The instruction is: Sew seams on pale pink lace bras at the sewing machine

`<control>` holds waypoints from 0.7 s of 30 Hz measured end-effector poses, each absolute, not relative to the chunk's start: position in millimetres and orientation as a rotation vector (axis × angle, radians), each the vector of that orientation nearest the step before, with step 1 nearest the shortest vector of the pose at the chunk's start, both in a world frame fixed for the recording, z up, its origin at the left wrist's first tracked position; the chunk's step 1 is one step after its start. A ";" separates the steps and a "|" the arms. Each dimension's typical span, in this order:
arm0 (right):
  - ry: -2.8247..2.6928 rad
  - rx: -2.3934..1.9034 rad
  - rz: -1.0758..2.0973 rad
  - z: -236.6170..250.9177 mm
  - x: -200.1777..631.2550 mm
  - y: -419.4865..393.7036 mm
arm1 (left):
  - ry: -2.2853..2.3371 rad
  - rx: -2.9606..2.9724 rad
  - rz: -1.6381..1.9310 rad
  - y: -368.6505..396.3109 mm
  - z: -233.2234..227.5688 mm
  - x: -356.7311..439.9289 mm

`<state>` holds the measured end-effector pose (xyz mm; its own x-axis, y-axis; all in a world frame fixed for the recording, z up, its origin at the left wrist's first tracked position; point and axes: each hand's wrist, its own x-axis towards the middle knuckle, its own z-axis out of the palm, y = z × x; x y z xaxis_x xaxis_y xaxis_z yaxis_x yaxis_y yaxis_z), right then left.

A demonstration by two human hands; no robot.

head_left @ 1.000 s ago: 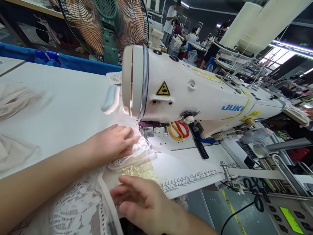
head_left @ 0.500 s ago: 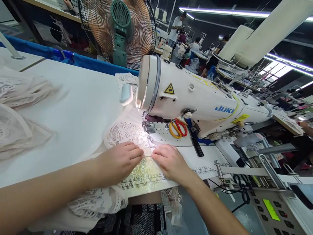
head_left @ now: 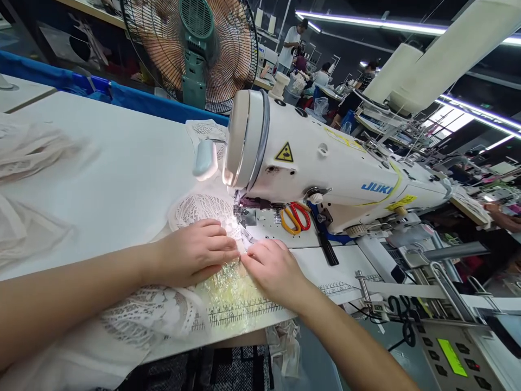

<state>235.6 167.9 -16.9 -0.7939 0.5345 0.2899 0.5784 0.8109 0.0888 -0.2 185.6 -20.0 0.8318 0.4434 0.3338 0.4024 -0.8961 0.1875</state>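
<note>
Both hands are flat on the work right at the needle, so this looks like mid-seam rather than setup. Left hand (head_left: 195,254) lies palm down with fingers loosely curled over the white lace fabric (head_left: 203,209), pressing it to the table (head_left: 114,163) just short of the presser foot (head_left: 243,214). Right hand (head_left: 272,269) sits just beside it, fingertips pinching or holding down the fabric edge where it feeds in; can't tell for sure if it's a true pinch or only pressure

Where the piece is: the lace runs from the lap edge of the table, under both hands, and a rounded part of it already lies past the foot on the far left side of the sewing machine (head_left: 325,163). My read is that part is stitched and the stretch under the palms plus the bunch hanging off the front (head_left: 134,320) is still to go, so maybe half or less done

Scissors (head_left: 296,216) with orange and red handles lie untouched on the machine bed, well clear of the hands. More lace pieces (head_left: 28,157) wait at the far left of the table, a fan (head_left: 191,49) stands behind
</note>
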 end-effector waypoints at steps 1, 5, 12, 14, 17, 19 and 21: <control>-2.744 -0.859 -0.283 -17.1 233.6 170.0 | 0.654 2.904 0.575 189.2 -20.9 -1.4; -2.739 -0.832 -0.371 -17.6 227.1 178.5 | 0.554 2.953 0.663 202.4 -21.3 -4.4; -2.763 -0.930 -0.415 -14.7 217.5 190.0 | 0.507 3.024 0.656 220.4 -16.4 -7.3; -2.805 -1.003 -0.388 -11.5 213.6 192.5 | 0.508 3.030 0.654 226.4 -19.3 -9.3; -2.857 -1.105 -0.348 -7.0 207.4 196.2 | 0.505 3.035 0.695 235.6 -24.1 -12.3; -2.871 -1.153 -0.348 -5.8 203.5 198.3 | 0.498 3.041 0.716 240.8 -24.8 -14.0; -2.875 -1.187 -0.357 -6.2 200.5 199.8 | 0.506 3.053 0.705 244.7 -22.6 -15.4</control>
